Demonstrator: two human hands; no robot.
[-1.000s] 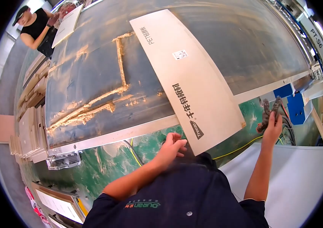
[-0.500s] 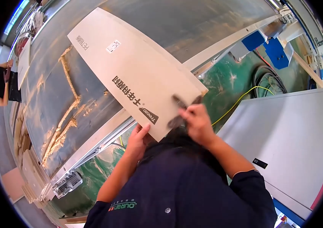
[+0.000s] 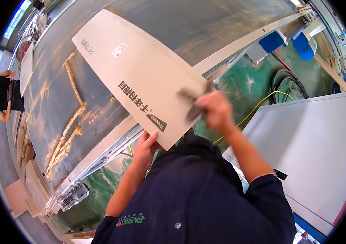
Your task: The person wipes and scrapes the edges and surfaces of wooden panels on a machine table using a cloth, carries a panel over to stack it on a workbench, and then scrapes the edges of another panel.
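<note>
A long pale board (image 3: pixel 140 77) with printed lettering and a small white label lies across the dark worktable, its near end jutting over the table's edge toward me. My left hand (image 3: pixel 144 147) grips the near left edge of the board, thumb on top and fingers underneath. At the near right corner, my right hand (image 3: pixel 217 112) is closed around a dark hand tool (image 3: pixel 195 110) with several projecting parts. Motion blurs the tool, so its exact kind and whether it touches the board cannot be made out.
Sawdust (image 3: pixel 73 77) streaks the worktable (image 3: pixel 173 28). A white cabinet (image 3: pixel 307 142) stands at right. A coiled black hose (image 3: pixel 289 83) and yellow cord (image 3: pixel 258 106) lie on the green floor. Another person (image 3: pixel 6 95) stands at far left; a motor (image 3: pixel 73 196) hangs below the table's edge.
My right hand and the tool have moved slightly up and to the right beside the board's near end. My left hand keeps its hold, and the board has barely shifted.
</note>
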